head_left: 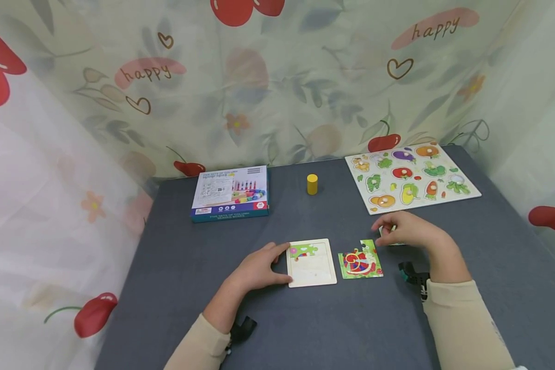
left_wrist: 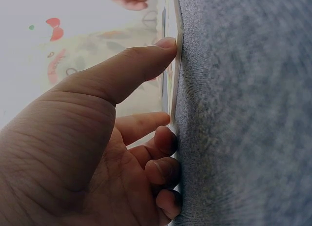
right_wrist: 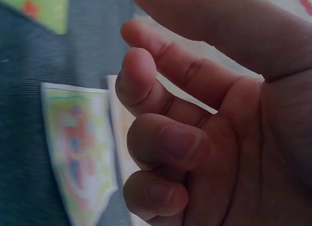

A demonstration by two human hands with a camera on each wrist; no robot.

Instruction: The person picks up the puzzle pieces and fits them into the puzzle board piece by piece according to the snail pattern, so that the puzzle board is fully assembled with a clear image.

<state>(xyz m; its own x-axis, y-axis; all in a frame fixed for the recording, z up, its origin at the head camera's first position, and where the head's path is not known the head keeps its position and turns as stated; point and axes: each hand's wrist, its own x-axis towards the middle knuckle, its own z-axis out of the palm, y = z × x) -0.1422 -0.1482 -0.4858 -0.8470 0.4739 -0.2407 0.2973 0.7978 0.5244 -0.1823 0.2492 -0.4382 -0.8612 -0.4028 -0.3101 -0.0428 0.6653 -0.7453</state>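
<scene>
A square wooden puzzle tray (head_left: 312, 272) lies on the table, with a green jigsaw piece (head_left: 303, 250) in its upper left corner. My left hand (head_left: 261, 266) holds the tray's left side, thumb (left_wrist: 146, 62) at the near corner and index finger at the far one. Right of the tray is a green-edged puzzle section (head_left: 362, 263) with a red, snail-like picture and a notch at its upper left. My right hand (head_left: 409, 229) hovers with curved fingers (right_wrist: 170, 143), and nothing shows between them. Partly hidden under it lies a flat piece with a blurred green picture (right_wrist: 78, 148).
A blue-sided bead game box (head_left: 231, 194) lies at the back left. Right of it stands a yellow cylinder (head_left: 312, 184). A vegetable peg board (head_left: 411, 177) covers the back right, behind my right hand. Patterned cloth (head_left: 277, 92) hangs behind the grey table (head_left: 342, 324).
</scene>
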